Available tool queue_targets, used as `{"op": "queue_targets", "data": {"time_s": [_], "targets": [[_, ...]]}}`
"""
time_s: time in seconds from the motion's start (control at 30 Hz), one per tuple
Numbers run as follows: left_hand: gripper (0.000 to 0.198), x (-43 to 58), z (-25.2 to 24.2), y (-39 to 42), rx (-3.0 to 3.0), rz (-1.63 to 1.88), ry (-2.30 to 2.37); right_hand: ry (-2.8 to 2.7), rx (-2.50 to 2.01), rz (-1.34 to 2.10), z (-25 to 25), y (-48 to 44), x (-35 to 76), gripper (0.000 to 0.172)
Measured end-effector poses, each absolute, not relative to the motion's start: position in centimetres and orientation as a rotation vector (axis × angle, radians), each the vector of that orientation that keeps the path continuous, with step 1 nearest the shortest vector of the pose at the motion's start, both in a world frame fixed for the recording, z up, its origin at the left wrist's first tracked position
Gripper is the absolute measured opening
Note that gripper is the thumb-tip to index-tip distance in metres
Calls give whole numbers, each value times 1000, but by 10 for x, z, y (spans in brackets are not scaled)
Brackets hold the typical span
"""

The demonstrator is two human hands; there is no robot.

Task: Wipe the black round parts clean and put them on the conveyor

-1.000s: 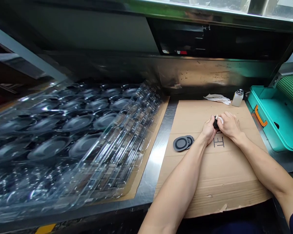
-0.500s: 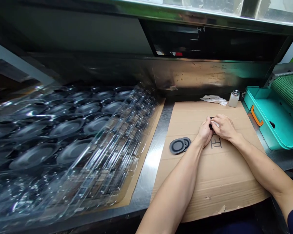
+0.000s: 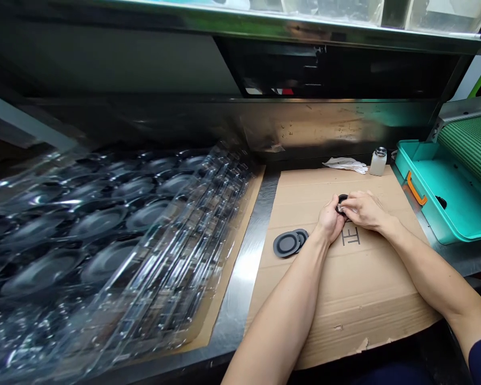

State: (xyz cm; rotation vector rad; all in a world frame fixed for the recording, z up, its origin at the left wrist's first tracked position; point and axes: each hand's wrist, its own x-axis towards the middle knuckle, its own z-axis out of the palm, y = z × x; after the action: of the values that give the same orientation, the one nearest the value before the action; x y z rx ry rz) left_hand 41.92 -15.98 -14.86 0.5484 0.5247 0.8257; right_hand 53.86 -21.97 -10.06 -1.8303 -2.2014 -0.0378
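Note:
Over the cardboard sheet (image 3: 304,321), my left hand (image 3: 330,220) is closed on the rim of a black round disc (image 3: 342,198). Against the same disc my right hand (image 3: 364,210) pinches a small white cloth (image 3: 340,208), mostly hidden by the fingers. Two dark grey round discs lie to the left of my left forearm: the front disc (image 3: 286,244) partly overlaps the rear disc (image 3: 303,235). Black marker strokes (image 3: 350,236) show on the cardboard just below my hands.
Clear plastic trays (image 3: 164,256) holding several black discs stand stacked at left. A white glove (image 3: 347,164) and a small bottle (image 3: 378,162) sit behind the cardboard. At right is a teal bin (image 3: 449,219) with an orange handle, a black piece (image 3: 441,202) inside.
The view has shifted slightly. My fingers have moved on the disc, so more of its black rim shows, and the white cloth now sits at the disc's near side.

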Motion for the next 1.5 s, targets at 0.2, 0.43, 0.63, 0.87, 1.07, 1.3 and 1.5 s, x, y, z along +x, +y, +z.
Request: {"op": "queue_targets", "data": {"time_s": [0.2,0.43,0.63,0.87,1.07,1.3,1.5], "targets": [[30,420,-151,-160,579,866,527,-2077,-1953,-164,-97,-224,535,30],[36,418,-151,-158,548,823,533,-2229,-1905,-141,-98,-228,537,27],[32,423,-148,-162,570,880,562,-2028,-2003,-329,-110,-218,534,31],[40,418,-144,-159,535,857,585,-2267,-1789,-108,-102,-217,535,29],[42,419,-147,-159,556,841,583,-2189,-1888,-145,-104,-225,542,28],[40,422,-145,-163,569,882,627,-2181,-1910,-254,-108,-216,530,29],[45,415,-136,-159,513,781,621,-1843,-2174,-319,-106,-216,556,30]]}}
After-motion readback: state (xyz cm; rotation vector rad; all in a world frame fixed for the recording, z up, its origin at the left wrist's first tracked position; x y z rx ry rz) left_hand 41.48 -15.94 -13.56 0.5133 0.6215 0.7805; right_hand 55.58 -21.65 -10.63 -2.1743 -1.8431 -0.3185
